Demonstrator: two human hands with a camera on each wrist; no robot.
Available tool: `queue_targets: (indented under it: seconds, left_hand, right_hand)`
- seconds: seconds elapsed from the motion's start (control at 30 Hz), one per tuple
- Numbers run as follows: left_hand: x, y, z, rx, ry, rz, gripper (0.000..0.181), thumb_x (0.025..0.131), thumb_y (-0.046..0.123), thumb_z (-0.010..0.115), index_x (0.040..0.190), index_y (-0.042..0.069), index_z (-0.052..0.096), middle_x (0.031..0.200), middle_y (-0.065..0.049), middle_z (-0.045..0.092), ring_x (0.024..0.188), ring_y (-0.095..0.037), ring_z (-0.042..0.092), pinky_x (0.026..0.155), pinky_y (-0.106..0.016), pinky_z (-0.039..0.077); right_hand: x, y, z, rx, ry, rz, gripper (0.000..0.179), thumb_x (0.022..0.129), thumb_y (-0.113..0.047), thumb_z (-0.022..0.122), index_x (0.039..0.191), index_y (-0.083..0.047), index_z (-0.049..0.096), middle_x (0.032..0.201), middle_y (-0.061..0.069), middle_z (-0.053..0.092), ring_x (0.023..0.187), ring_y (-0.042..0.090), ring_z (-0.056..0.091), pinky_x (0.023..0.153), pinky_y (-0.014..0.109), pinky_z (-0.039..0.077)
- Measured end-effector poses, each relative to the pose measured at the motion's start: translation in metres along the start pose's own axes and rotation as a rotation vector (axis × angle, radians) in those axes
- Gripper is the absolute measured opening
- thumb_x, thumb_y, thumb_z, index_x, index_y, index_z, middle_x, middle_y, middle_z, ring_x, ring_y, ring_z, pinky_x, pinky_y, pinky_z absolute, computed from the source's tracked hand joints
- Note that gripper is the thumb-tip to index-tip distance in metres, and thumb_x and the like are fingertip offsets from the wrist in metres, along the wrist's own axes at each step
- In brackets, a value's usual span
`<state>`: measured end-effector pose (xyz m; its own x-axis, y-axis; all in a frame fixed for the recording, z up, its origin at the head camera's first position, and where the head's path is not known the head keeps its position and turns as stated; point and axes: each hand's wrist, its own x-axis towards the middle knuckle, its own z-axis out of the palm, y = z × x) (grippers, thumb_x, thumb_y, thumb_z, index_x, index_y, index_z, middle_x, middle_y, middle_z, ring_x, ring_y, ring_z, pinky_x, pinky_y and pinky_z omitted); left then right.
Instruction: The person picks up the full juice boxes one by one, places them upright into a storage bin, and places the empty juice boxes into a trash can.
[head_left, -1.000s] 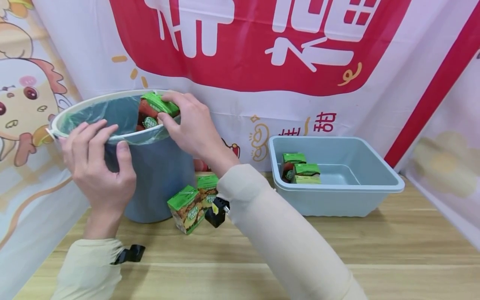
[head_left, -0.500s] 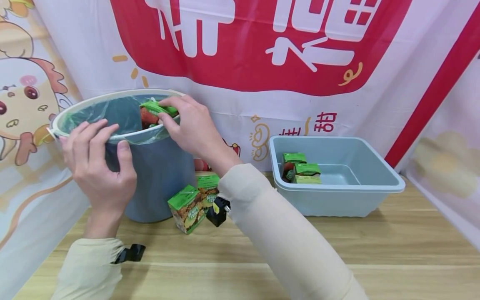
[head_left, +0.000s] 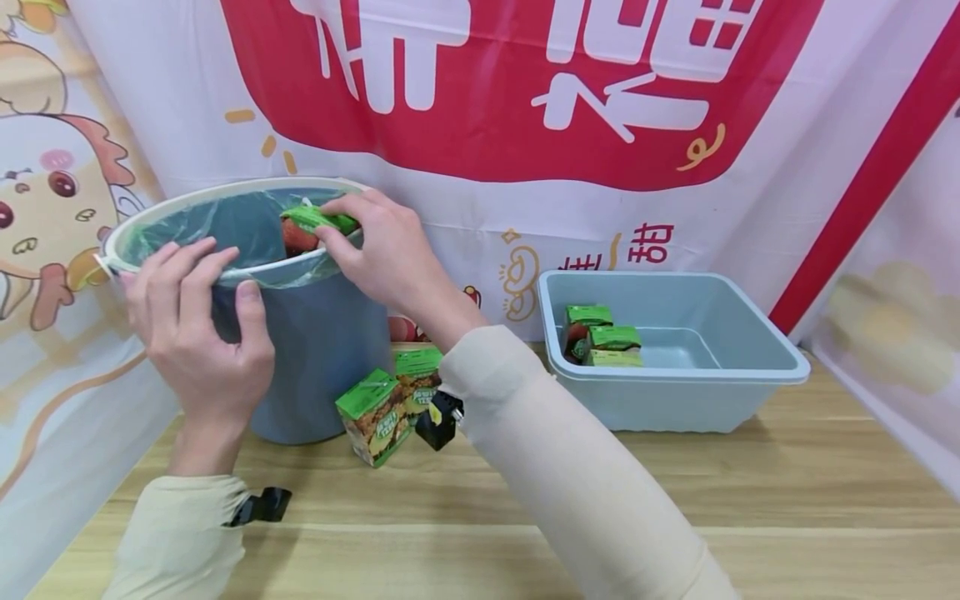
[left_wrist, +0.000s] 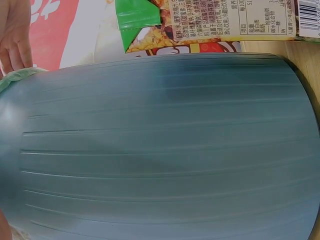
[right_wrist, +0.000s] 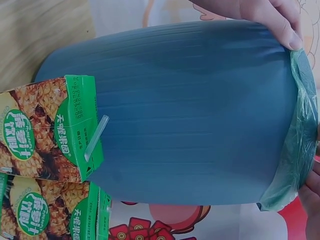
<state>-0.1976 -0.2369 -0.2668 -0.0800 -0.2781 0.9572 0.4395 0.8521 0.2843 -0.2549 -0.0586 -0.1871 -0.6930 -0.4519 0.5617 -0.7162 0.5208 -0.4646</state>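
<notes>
My left hand (head_left: 202, 342) grips the near left rim of a blue trash can (head_left: 318, 358), fingers over the edge and thumb outside. A clear greenish bag (head_left: 176, 237) lines the can and folds over its pale rim. At the right side of the mouth, my right hand (head_left: 390, 250) holds a juice box (head_left: 300, 237) with a green top and reddish side. The can's wall hides its lower part. Two pineapple juice boxes, a front one (right_wrist: 40, 130) and one behind (head_left: 417, 379), stand beside the can. A clear straw (right_wrist: 96, 137) sticks out of one.
A light blue plastic tub (head_left: 675, 400) stands to the right on the wooden table (head_left: 420, 533), with several green-topped juice boxes (head_left: 613, 337) at its left end. A printed cloth (head_left: 480, 133) hangs behind everything.
My right hand has lowered the juice box a little deeper into the can, so less of its side shows. The left hand keeps its place on the rim.
</notes>
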Motion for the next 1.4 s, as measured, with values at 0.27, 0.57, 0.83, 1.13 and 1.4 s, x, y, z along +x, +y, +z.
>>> queue_targets:
  seconds: [0.27, 0.57, 0.83, 1.13, 1.4]
  left_hand:
    - [0.000, -0.001, 0.001, 0.002, -0.001, 0.001, 0.049, 0.094, 0.039, 0.058, 0.121, 0.003, 0.076, 0.136, -0.014, 0.072, 0.140, -0.033, 0.055, 0.133, -0.053, 0.018]
    - [-0.002, -0.002, 0.000, 0.001, 0.003, 0.007, 0.048, 0.094, 0.038, 0.058, 0.120, 0.002, 0.075, 0.135, -0.015, 0.072, 0.139, -0.034, 0.056, 0.133, -0.054, 0.019]
    - [-0.002, 0.000, 0.000, -0.005, 0.011, -0.002, 0.047, 0.094, 0.037, 0.058, 0.119, 0.001, 0.075, 0.134, -0.016, 0.072, 0.138, -0.035, 0.056, 0.133, -0.053, 0.019]
    - [-0.001, 0.005, -0.001, 0.004, -0.002, -0.023, 0.047, 0.094, 0.036, 0.058, 0.121, 0.001, 0.075, 0.134, -0.018, 0.071, 0.139, -0.036, 0.055, 0.134, -0.052, 0.017]
    - [-0.001, -0.003, 0.001, 0.013, -0.003, -0.011, 0.049, 0.094, 0.040, 0.057, 0.123, 0.005, 0.076, 0.135, -0.015, 0.072, 0.140, -0.032, 0.056, 0.134, -0.052, 0.018]
  right_hand:
    - [-0.001, 0.003, 0.001, 0.018, 0.002, 0.001, 0.041, 0.103, -0.031, 0.068, 0.141, -0.016, 0.068, 0.144, 0.001, 0.065, 0.122, 0.011, 0.063, 0.100, 0.018, 0.053]
    - [-0.006, 0.006, 0.002, 0.043, 0.011, -0.038, 0.037, 0.105, -0.031, 0.065, 0.138, -0.016, 0.071, 0.140, -0.001, 0.067, 0.125, 0.010, 0.063, 0.108, 0.018, 0.049]
    - [-0.015, 0.018, 0.003, 0.157, 0.033, -0.092, 0.042, 0.103, -0.028, 0.070, 0.143, -0.015, 0.067, 0.150, 0.002, 0.064, 0.133, 0.013, 0.060, 0.105, 0.023, 0.054]
    - [-0.033, 0.036, 0.002, 0.333, 0.094, -0.157, 0.048, 0.099, -0.023, 0.074, 0.146, -0.014, 0.066, 0.159, 0.003, 0.057, 0.148, 0.011, 0.052, 0.109, 0.022, 0.053]
    - [-0.065, 0.066, 0.014, 0.537, 0.117, -0.033, 0.047, 0.099, -0.018, 0.075, 0.144, -0.011, 0.066, 0.142, 0.007, 0.069, 0.132, 0.020, 0.067, 0.115, 0.032, 0.051]
